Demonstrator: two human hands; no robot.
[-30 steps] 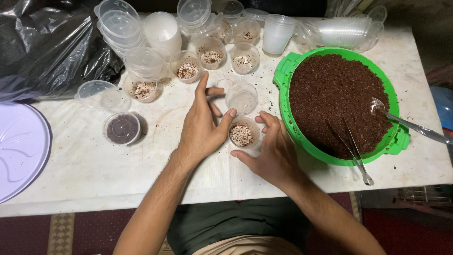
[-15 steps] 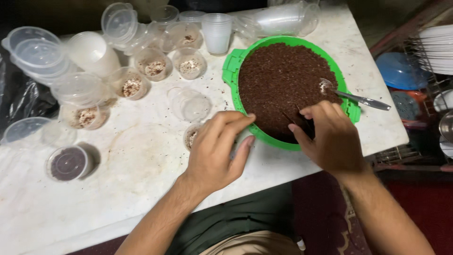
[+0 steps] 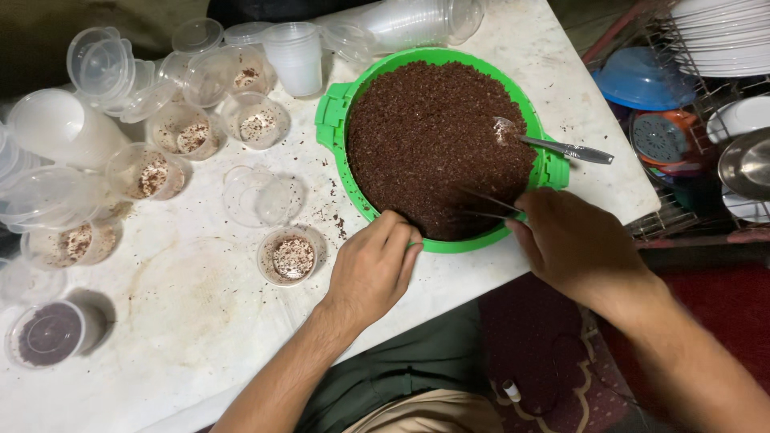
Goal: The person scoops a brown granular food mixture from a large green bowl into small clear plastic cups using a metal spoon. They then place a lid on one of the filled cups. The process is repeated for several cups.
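Since the earlier frame both hands have shifted from the small cup (image 3: 290, 256) to the green bowl (image 3: 332, 120) of dark granules: left hand (image 3: 370, 269) curls over its near rim, steadying it, while right hand (image 3: 576, 248) pinches tweezers (image 3: 485, 204) into the fill.

White marble table (image 3: 200, 321), stained: green bowl (image 3: 337, 120) right, small plastic cups (image 3: 293, 256) left and centre, cup stacks (image 3: 295, 56) far.
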